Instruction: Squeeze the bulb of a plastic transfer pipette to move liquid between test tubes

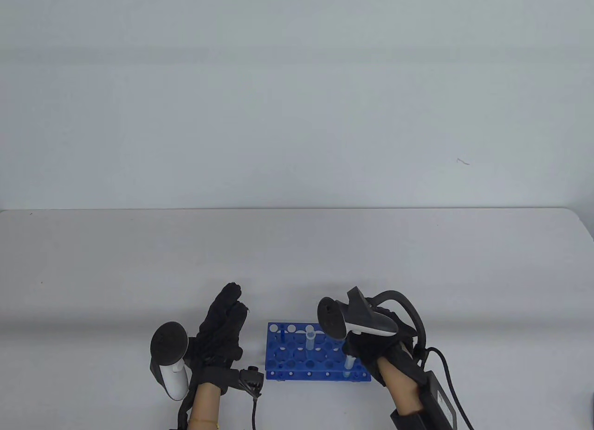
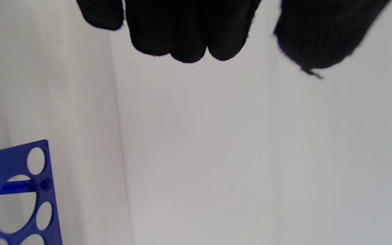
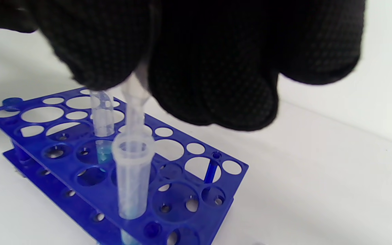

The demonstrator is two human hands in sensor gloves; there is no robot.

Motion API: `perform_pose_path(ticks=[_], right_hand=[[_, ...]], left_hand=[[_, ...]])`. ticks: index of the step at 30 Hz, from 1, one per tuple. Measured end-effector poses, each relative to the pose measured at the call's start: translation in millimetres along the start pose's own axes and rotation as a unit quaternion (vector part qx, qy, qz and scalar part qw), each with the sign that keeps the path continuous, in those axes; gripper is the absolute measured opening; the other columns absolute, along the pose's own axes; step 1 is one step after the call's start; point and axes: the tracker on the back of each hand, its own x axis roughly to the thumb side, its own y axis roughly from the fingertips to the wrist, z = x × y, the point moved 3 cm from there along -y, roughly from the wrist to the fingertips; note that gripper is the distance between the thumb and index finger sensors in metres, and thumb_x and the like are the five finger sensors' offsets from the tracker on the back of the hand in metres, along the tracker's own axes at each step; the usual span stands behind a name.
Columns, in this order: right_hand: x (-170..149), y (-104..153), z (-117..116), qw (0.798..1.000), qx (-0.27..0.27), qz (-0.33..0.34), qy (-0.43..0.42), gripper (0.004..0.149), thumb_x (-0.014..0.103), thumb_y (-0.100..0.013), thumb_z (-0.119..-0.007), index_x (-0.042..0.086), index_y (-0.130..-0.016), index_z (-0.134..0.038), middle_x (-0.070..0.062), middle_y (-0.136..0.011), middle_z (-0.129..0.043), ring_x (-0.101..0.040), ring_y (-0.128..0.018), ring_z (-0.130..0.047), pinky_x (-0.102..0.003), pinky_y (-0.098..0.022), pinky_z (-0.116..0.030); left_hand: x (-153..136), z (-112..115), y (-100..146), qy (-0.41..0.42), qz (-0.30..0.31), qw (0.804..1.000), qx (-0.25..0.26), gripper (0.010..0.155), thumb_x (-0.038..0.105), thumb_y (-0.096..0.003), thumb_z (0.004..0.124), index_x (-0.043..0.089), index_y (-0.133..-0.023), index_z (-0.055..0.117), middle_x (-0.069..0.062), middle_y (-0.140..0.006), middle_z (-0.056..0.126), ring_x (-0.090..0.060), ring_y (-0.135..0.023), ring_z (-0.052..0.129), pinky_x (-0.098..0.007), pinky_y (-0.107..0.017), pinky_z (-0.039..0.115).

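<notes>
A blue test tube rack [image 1: 287, 356] stands near the table's front edge. Two clear tubes stand in it: one in the middle [image 1: 310, 339] and one at the front right [image 1: 348, 364]. In the right wrist view my right hand [image 3: 138, 78] pinches a clear plastic pipette [image 3: 135, 105], whose stem goes down into the near tube [image 3: 133, 170]. That tube holds a little blue liquid at its bottom. The tube behind [image 3: 102, 115] holds blue liquid too. My left hand [image 1: 227, 318] is open and empty, left of the rack and apart from it.
The rack's corner shows at the lower left of the left wrist view [image 2: 19, 190]. A black cable and box [image 1: 436, 397] run along my right forearm. The table's far edge [image 1: 297, 210] meets a pale wall.
</notes>
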Motion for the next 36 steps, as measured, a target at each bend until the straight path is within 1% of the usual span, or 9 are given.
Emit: perform_pose_path(ticks=[36], right_hand=[[-1.6,0.2,-0.5,1.0,0.003,-0.005,0.002,0.05,0.04,-0.027,-0.087,0.018,-0.072,-0.09,0.001,-0.052,-0.105,-0.015,-0.035,-0.104,-0.04,-0.037,-0.086]], left_hand=[[0.5,0.2,0.2,0.001,0.001,1.0,0.0,0.076,0.067,-0.0434,0.068,0.037,-0.111,0.05,0.006,-0.121,0.052,-0.021,-0.107,0.052,-0.052,-0.085,0.044]])
